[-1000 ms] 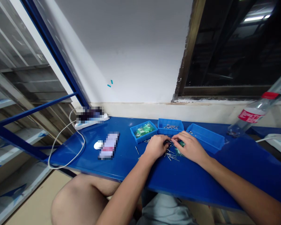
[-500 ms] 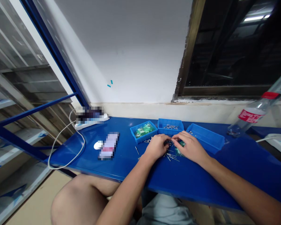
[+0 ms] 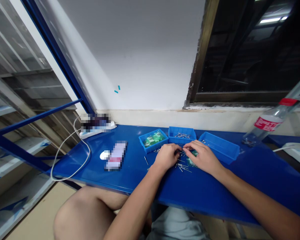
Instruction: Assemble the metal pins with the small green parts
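Note:
My left hand (image 3: 166, 157) and my right hand (image 3: 200, 157) lie close together on the blue bench top (image 3: 202, 190), fingertips nearly meeting over a scatter of loose metal pins (image 3: 181, 166). A green circuit board (image 3: 192, 161) sits partly under my right fingers. Whatever lies between my fingertips is hidden by them. A blue bin of green boards (image 3: 153, 140) stands beyond my left hand. Behind my fingertips, a middle blue bin (image 3: 182, 135) holds metal pins, and a third blue bin (image 3: 218, 146) stands beyond my right hand.
A clear plastic bottle (image 3: 267, 123) with a red cap lies at the far right. To the left are a white mouse (image 3: 105, 155), a pixelated object (image 3: 116, 155), and a white power strip (image 3: 97, 132) with a trailing cable (image 3: 70, 166). Metal shelving stands at left.
My hands have barely shifted. A small dark bit seen between my fingertips earlier shows less now.

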Demonstrator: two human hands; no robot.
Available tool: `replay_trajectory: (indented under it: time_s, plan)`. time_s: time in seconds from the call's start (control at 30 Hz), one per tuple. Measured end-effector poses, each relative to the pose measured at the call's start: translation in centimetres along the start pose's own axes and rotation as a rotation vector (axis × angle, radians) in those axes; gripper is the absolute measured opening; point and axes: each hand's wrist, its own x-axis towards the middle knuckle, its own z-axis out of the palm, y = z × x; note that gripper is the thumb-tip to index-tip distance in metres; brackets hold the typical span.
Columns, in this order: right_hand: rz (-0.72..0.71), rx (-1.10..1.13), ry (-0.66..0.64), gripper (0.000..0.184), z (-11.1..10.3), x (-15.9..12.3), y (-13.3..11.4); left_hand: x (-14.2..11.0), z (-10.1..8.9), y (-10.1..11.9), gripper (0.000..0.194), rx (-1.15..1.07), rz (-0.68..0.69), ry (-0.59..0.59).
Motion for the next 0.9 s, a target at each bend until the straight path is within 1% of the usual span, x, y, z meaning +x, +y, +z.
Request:
replay_trajectory:
  time_s: [0.2,0.33,0.43,0.6,0.73,0.9]
  plan:
    - [0.006,0.006,-0.004,0.013,0.01,-0.03,-0.05,0.09,0.16,0.22,0.032,0.034,0.013,0.002]
    - [-0.002,0.001,-0.001,0.013,0.08,-0.05,0.0,0.21,0.22,0.27,0.022,0.117,0.041,-0.018]
    - [-0.004,-0.003,0.001,0.012,0.09,-0.05,0.05,0.29,0.21,0.33,0.018,0.155,0.018,-0.024]
    - [-0.002,0.0,0.006,0.012,0.09,-0.04,0.15,0.23,0.27,0.55,0.021,0.142,0.013,0.016]
    - [-0.005,0.004,0.008,0.012,0.12,-0.02,0.21,0.27,0.5,0.47,0.02,0.162,0.014,-0.012]
    - [-0.002,0.004,0.006,0.012,0.0,0.03,-0.03,0.37,0.49,0.18,0.019,0.072,-0.001,0.002]
